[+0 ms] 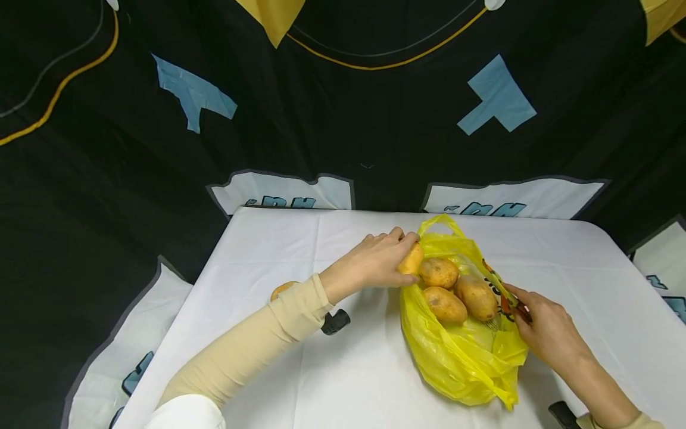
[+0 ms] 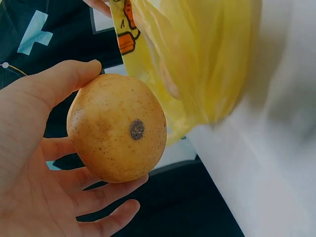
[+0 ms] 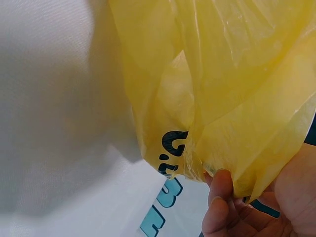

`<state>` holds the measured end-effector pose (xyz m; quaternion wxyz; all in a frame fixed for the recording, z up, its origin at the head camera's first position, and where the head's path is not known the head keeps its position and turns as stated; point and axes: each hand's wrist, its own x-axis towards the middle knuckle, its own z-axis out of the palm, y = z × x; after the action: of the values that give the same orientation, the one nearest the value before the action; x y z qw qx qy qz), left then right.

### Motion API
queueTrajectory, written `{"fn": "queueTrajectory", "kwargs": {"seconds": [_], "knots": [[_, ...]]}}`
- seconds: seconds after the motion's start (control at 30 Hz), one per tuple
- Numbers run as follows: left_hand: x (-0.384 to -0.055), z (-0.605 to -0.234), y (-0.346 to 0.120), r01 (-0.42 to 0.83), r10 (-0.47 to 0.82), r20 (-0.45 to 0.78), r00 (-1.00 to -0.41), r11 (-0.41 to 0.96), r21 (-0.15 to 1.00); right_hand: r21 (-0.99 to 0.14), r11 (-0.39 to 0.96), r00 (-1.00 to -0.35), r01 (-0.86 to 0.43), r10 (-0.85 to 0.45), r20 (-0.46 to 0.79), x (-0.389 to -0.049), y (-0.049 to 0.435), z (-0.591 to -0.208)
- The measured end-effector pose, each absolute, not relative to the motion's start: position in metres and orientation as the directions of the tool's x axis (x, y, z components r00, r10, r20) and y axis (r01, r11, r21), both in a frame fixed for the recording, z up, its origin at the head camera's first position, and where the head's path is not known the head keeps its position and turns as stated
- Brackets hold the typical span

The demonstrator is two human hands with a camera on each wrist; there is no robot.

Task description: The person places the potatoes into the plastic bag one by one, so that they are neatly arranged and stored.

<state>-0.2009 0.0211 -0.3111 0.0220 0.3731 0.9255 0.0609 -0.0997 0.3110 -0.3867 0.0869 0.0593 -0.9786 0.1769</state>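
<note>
A yellow plastic bag (image 1: 455,363) stands on the table with its mouth spread, and three potatoes (image 1: 445,305) show inside it. At the left edge of that mouth my left hand (image 1: 377,259) grips another potato (image 2: 118,128), thumb on one side and fingers curled round the other. My right hand (image 1: 552,328) pinches the right rim of the bag; in the right wrist view its fingertips (image 3: 222,182) hold the gathered plastic. One more potato (image 1: 282,290) lies on the table, partly hidden behind my left forearm.
A white cloth covers the table (image 1: 257,250). Behind it hangs a black curtain (image 1: 354,131) with blue tape pieces (image 1: 498,98) and yellow cords. Dark wrist-worn gear (image 1: 336,322) shows below my left wrist.
</note>
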Motion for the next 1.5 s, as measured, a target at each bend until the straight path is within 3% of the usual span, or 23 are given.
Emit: {"fn": "queueTrajectory", "kwargs": {"seconds": [0.67, 0.97, 1.23, 1.5], "knots": [[-0.182, -0.322, 0.07, 0.765, 0.77, -0.029, -0.637, 0.637, 0.091, -0.34, 0.93, -0.98, -0.136, -0.075, 0.187, -0.098, 0.313, -0.388], [-0.175, -0.328, 0.082, 0.793, 0.801, -0.033, -0.597, 0.596, 0.128, -0.341, 0.927, -0.974, -0.155, -0.085, 0.211, -0.098, 0.315, -0.388], [-0.167, -0.335, 0.096, 0.831, 0.833, -0.052, -0.551, 0.554, 0.047, -0.345, 0.924, -0.972, -0.164, -0.091, 0.218, -0.098, 0.315, -0.389], [-0.158, -0.347, 0.111, 0.857, 0.857, -0.096, -0.506, 0.512, 0.059, -0.352, 0.918, -0.967, -0.18, -0.099, 0.234, -0.097, 0.314, -0.388]]}}
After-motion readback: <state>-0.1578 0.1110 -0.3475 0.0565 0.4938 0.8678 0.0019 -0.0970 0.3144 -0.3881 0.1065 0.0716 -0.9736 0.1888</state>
